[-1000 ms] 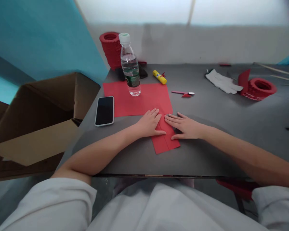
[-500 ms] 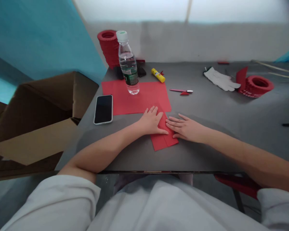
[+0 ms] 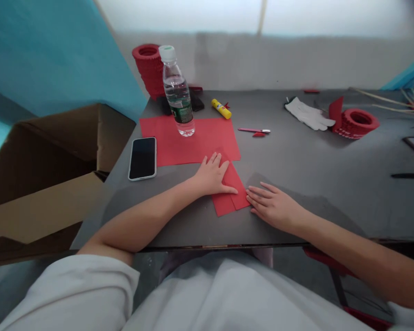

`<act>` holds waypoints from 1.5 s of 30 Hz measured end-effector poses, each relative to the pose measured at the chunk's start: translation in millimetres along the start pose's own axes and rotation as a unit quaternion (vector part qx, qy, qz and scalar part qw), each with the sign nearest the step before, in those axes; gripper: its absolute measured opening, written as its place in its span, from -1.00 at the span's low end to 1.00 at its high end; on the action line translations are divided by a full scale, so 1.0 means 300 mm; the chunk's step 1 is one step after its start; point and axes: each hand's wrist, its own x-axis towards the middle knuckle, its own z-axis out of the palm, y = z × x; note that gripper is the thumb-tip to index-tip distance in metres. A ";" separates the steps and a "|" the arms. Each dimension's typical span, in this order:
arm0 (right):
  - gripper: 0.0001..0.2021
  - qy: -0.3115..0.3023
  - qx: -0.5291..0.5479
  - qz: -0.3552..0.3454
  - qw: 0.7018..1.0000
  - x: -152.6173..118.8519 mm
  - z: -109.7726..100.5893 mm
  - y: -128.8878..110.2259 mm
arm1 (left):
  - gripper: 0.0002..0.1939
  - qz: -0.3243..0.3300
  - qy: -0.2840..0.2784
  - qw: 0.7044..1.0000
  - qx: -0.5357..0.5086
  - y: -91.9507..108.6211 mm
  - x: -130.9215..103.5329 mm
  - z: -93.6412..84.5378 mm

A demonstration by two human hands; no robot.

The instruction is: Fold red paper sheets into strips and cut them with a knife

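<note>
A water bottle [image 3: 178, 103] stands on the flat red sheet [image 3: 210, 138] beyond the 2 hands, with a phone [image 3: 142, 158] at that sheet's near left corner. The left hand [image 3: 212, 177], fingers spread wide, rests flat on the folded red paper [image 3: 232, 177], hiding part of it; the right hand [image 3: 274, 206], flat with fingers slightly parted, has fingertips at the paper's right edge. The paper lies on the table [image 3: 193, 225], long axis running toward the person, near end slanting slightly right.
</note>
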 end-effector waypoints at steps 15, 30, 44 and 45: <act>-0.60 -0.202 -0.037 0.081 0.975 0.093 -0.073 0.027 | 0.16 0.009 0.012 1.000 -0.014 -0.008 0.002 0.018; -0.54 -0.258 -0.081 0.172 0.947 0.372 -0.005 0.199 | 0.16 0.015 0.012 1.000 -0.014 -0.004 -0.002 0.015; -0.61 -0.233 -0.054 0.182 0.954 0.468 -0.002 0.230 | 0.15 0.019 0.023 0.999 -0.017 -0.002 -0.003 0.014; -0.61 -0.235 -0.052 0.185 0.953 0.456 -0.002 0.219 | 0.15 0.020 0.024 0.999 -0.018 -0.002 -0.003 0.013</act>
